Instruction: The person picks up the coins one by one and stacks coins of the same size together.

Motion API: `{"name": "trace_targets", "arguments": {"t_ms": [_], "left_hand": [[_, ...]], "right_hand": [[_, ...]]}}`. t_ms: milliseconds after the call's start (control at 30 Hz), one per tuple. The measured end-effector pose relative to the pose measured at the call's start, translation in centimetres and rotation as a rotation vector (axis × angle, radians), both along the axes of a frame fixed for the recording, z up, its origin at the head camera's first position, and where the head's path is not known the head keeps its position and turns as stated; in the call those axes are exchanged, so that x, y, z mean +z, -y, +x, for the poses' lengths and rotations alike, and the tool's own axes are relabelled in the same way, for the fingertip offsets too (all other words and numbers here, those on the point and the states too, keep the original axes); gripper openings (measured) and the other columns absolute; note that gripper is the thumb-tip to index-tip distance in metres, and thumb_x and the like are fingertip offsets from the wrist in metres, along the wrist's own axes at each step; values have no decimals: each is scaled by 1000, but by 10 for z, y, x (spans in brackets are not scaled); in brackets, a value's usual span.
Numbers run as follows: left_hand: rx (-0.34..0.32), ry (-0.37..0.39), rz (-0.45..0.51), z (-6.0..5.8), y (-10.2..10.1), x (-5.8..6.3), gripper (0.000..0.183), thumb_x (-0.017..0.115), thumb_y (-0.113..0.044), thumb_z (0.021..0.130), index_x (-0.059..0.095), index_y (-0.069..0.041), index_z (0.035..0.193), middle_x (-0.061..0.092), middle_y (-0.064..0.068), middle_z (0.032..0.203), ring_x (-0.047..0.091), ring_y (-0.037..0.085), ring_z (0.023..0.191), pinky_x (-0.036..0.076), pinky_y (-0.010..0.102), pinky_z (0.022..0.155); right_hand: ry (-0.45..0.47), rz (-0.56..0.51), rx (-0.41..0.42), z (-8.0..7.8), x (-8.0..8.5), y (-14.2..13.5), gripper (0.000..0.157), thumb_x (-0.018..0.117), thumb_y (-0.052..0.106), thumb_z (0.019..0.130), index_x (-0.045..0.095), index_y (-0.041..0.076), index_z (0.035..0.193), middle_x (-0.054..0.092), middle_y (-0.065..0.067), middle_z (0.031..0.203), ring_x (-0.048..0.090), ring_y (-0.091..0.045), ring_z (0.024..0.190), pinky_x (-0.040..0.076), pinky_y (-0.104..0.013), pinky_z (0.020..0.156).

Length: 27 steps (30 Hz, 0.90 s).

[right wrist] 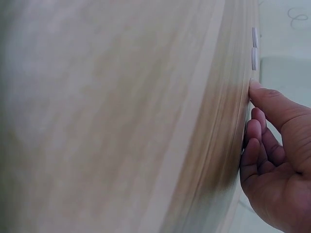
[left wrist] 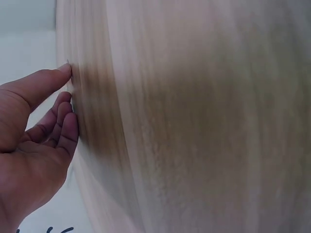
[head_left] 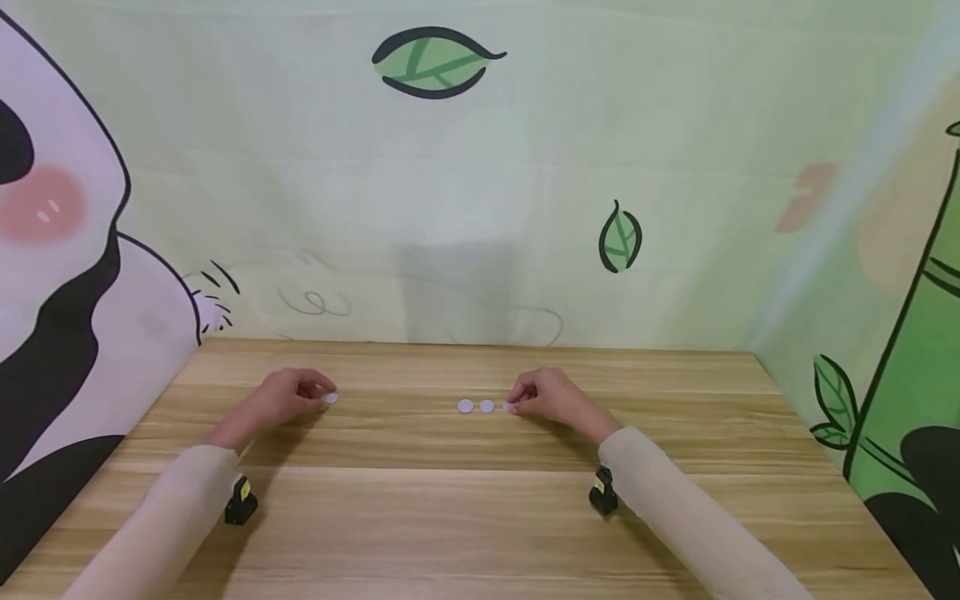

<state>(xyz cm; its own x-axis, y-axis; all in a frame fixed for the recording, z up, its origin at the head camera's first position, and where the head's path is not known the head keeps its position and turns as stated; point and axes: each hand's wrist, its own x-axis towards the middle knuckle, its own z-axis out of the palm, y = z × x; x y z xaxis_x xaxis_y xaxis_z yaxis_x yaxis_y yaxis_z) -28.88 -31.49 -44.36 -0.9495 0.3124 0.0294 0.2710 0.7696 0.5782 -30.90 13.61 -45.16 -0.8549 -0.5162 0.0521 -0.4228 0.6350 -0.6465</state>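
Observation:
Several small white round discs lie on the wooden tabletop. In the head view my left hand (head_left: 288,396) pinches one white disc (head_left: 332,399) at its edge between thumb and finger, low over the wood. My right hand (head_left: 547,396) has its thumb and fingertip on another disc (head_left: 507,407), which they partly cover. Two more discs, a left one (head_left: 465,407) and a middle one (head_left: 487,407), lie in a row with it. Seen edge-on in the right wrist view, these two discs (right wrist: 254,58) are beyond the thumb. The left wrist view shows the left fingers (left wrist: 69,128) close to the wood, its disc hidden.
The wooden table (head_left: 450,533) ends at a pale green backdrop (head_left: 337,183) printed with leaves and a panda. A gap of bare wood separates the left hand's disc from the row. Black wrist cameras (head_left: 241,501) hang below both sleeves.

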Motion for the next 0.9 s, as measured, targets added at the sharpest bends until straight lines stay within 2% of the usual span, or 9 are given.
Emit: {"name": "trace_targets", "arguments": {"t_ms": [233,467,567,733,900], "left_hand": [[-7,13,25,1,-1,1,13,76,-11,91,74,-2,99,67,3,83,54,15,76,46,30,67],[-122,-8,24,-1,0,1,13,71,0,92,76,-2,104,76,10,101,61,13,87,49,26,76],[-144,-23,25,-1,1,1,17,69,4,91,75,-1,106,74,13,101,60,14,86,49,27,74],[-80,-9,20,3,3,0,18,70,5,88,71,1,106,67,8,88,55,16,79,46,28,68],[-20,32,21,8,0,1,17,77,-10,88,70,0,100,65,4,87,54,15,79,46,27,68]], "right_hand": [[0,-1,2,1,1,-1,6,80,14,88,77,10,90,67,5,76,52,-7,70,45,-23,67],[1,2,3,1,2,0,6,80,14,88,78,9,91,68,5,77,52,-6,71,45,-23,67],[0,6,-2,1,2,0,6,80,14,88,78,9,91,67,5,77,52,-6,71,46,-23,67],[-10,14,-10,0,1,0,6,81,15,88,78,10,90,67,6,76,52,-6,71,45,-22,67],[-12,13,-10,1,1,-1,5,81,14,88,78,10,90,67,6,75,52,-7,70,45,-23,67]]}}
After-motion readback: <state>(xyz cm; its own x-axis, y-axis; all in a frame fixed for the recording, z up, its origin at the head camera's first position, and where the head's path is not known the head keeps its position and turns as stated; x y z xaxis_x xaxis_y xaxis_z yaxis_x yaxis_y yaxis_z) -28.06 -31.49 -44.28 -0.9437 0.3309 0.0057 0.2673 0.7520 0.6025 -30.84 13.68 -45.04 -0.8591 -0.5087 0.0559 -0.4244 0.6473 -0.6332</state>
